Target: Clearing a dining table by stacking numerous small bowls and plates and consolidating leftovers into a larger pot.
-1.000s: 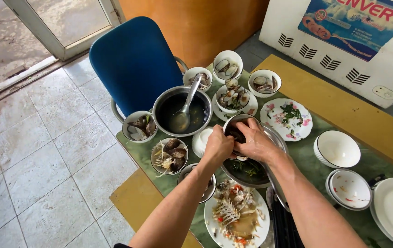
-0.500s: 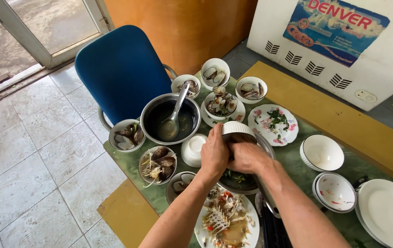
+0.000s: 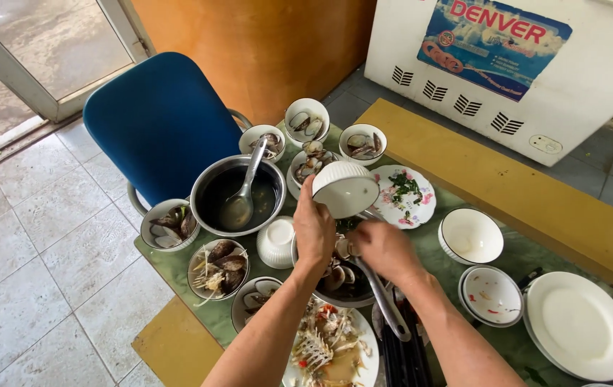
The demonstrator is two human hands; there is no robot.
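The left hand [image 3: 314, 231] gripped a white bowl [image 3: 345, 188], tilted above the metal pan [image 3: 342, 283]; the right hand [image 3: 385, 247] grasped the pan's rim. Steadier tipping would keep shells [image 3: 335, 272] inside that pan.

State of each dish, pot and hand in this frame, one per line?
White ribbed bowl: tipped on edge, emptied, held by left hand.
Right hand: over the metal pan.
Metal pan: holds shells.
Metal pot: dark broth, ladle inside.
Large white plate: clean.
Fish plate: bones, scraps.
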